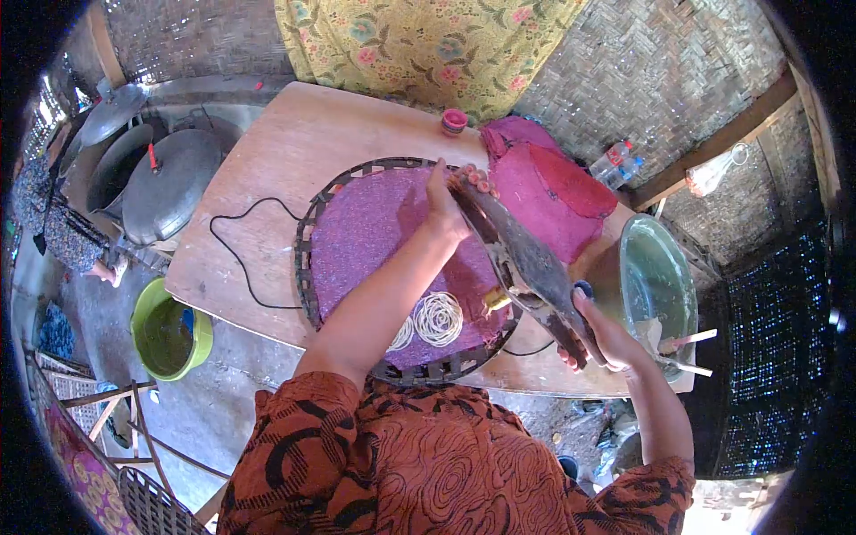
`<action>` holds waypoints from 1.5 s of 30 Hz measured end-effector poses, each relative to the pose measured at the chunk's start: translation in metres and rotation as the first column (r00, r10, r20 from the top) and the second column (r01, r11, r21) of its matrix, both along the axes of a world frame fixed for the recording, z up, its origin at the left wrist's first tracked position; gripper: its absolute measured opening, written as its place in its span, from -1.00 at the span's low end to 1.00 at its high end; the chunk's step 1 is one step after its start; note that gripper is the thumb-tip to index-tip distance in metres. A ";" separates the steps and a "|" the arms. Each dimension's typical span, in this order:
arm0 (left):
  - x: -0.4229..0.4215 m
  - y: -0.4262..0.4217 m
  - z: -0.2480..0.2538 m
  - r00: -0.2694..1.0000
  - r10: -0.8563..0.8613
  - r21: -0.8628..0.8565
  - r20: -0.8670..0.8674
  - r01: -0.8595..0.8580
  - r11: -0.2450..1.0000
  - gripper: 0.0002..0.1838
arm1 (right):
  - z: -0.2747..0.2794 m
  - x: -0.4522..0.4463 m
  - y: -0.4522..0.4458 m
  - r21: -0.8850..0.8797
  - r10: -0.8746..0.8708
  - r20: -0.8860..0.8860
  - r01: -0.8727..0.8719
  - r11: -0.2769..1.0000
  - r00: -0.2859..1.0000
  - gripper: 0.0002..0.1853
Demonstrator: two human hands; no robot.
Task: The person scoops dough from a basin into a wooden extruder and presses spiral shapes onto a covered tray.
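A long dark wooden tool [526, 254] slants across the right side of a round woven tray [306, 259]. My left hand [443, 207] grips its upper end, and some fingertips show past its far edge. At the lower end, my right hand [603, 330] is closed round the tool. Purple cloth [374, 223] lines the tray. Two coils of pale strands, one of them a round spiral [438, 318], lie on the cloth near my body. A short yellowish piece [496, 300] shows beside the tool's middle.
The tray rests on a wooden table [241, 205] with a black cord [234, 254]. Pink cloth [535, 196], a small pink container [454, 121] and a green tub [660, 267] stand beyond and right. Large pans [171, 183] and a person in patterned clothing [53, 223] are left.
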State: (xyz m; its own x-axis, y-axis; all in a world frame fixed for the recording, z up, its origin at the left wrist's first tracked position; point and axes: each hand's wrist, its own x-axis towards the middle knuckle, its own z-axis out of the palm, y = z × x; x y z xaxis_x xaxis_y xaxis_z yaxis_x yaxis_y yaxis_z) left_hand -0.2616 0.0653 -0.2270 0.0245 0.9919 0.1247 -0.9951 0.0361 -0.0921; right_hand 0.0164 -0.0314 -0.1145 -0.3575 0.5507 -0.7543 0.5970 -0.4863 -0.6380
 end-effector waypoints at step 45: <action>-0.021 0.026 0.055 0.985 0.070 0.161 -0.156 -0.045 0.986 -0.42 | 0.002 -0.012 0.049 -0.021 -0.009 -0.110 0.006 1.000 0.994 -0.22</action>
